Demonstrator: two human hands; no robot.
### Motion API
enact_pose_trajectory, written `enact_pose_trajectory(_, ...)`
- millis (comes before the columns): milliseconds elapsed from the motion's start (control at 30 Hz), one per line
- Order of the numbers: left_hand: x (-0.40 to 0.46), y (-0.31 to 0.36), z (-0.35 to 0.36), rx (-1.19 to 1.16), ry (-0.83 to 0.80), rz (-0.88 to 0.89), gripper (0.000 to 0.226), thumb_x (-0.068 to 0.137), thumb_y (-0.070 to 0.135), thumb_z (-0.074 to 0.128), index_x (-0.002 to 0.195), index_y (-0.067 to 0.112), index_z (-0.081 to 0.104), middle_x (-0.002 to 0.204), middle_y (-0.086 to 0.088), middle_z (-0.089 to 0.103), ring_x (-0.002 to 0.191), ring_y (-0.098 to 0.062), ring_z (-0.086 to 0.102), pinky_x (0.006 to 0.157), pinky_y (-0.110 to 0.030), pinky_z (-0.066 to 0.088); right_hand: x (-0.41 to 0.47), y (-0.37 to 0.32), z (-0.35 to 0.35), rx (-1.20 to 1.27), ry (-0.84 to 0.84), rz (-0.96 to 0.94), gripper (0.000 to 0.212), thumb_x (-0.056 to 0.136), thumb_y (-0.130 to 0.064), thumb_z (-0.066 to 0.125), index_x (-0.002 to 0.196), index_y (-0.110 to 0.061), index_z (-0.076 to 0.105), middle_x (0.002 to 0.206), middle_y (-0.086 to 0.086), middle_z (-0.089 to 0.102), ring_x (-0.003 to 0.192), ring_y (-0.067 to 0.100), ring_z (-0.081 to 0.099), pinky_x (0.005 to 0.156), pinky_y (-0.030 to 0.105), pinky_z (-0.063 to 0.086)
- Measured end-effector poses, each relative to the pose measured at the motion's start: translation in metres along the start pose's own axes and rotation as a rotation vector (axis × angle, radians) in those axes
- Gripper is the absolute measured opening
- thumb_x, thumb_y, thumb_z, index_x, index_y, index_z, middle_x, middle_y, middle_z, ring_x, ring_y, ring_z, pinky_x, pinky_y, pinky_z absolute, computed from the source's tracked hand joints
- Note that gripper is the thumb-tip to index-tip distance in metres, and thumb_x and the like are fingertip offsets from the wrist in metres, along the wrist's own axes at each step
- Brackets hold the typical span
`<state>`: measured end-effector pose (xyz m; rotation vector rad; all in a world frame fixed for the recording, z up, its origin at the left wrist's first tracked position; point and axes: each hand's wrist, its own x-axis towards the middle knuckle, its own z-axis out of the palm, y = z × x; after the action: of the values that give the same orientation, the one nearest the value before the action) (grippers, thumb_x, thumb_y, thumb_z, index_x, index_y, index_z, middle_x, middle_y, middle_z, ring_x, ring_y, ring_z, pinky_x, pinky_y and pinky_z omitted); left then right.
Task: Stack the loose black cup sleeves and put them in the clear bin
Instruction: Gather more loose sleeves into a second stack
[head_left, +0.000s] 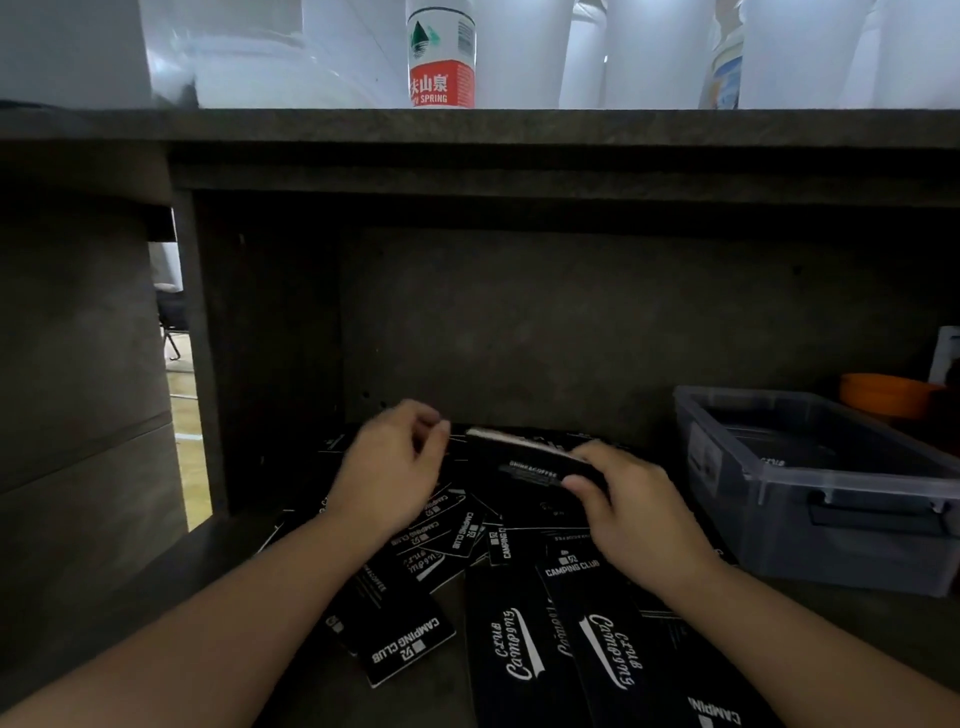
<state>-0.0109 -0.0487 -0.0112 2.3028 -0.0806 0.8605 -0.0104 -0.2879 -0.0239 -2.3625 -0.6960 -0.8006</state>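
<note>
Several loose black cup sleeves (524, 639) with white "Camping Club" print lie scattered on a dark shelf. My right hand (634, 514) grips a small stack of black sleeves (530, 462) held on edge above the pile, thumb on the near face. My left hand (395, 467) hovers just left of that stack with fingers loosely curled; whether it pinches a sleeve is hidden in the dark. The clear bin (852, 545) stands at the right of the shelf, with some dark sleeves inside.
A dark cabinet wall closes the back and left. An orange bowl (883, 397) sits behind the bin. On the counter above stand a water bottle (441, 57) and white cups (649, 52). A gap at the left shows the floor.
</note>
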Motion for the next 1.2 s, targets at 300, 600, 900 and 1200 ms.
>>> enact_pose_trajectory(300, 0.009, -0.009, -0.045, 0.938, -0.578, -0.502, 0.084, 0.082, 0.082, 0.035, 0.142, 0.024, 0.046, 0.150, -0.005, 0.037, 0.140, -0.030, 0.021, 0.110, -0.041, 0.023, -0.001, 0.006, -0.002, -0.177, -0.117, 0.190, 0.032, 0.090, -0.038, 0.061, 0.116, -0.025, 0.051, 0.108, 0.002, 0.054, 0.097, 0.019, 0.057, 0.078, 0.024, 0.044)
enact_pose_trajectory(600, 0.012, -0.018, -0.042, 0.419, -0.215, -0.348, 0.029, 0.083, 0.028, 0.074, 0.106, 0.021, 0.058, 0.107, -0.006, 0.065, 0.096, -0.024, 0.062, 0.084, -0.038, 0.053, 0.001, 0.000, -0.004, 0.044, -0.060, 0.214, 0.018, 0.089, -0.017, 0.062, 0.104, -0.023, 0.055, 0.097, -0.005, 0.059, 0.079, 0.004, 0.052, 0.061, 0.002, 0.038)
enact_pose_trajectory(900, 0.009, -0.014, -0.034, 0.212, -0.319, 0.079, 0.045, 0.093, 0.013, 0.059, 0.129, 0.040, 0.054, 0.115, 0.015, 0.065, 0.113, -0.009, 0.058, 0.100, -0.034, 0.045, 0.003, 0.007, -0.003, 0.128, -0.030, 0.262, 0.018, 0.092, -0.009, 0.057, 0.095, -0.026, 0.054, 0.091, -0.004, 0.062, 0.076, 0.002, 0.055, 0.058, 0.003, 0.035)
enact_pose_trajectory(1200, 0.012, -0.020, -0.038, 0.186, -0.198, 0.128, 0.046, 0.090, 0.012, 0.065, 0.124, 0.040, 0.050, 0.096, 0.019, 0.062, 0.105, -0.010, 0.058, 0.097, -0.041, 0.047, 0.004, 0.010, 0.001, 0.128, -0.030, 0.293, 0.020, 0.091, -0.010, 0.058, 0.106, -0.022, 0.057, 0.104, 0.001, 0.060, 0.085, 0.012, 0.056, 0.072, 0.017, 0.036)
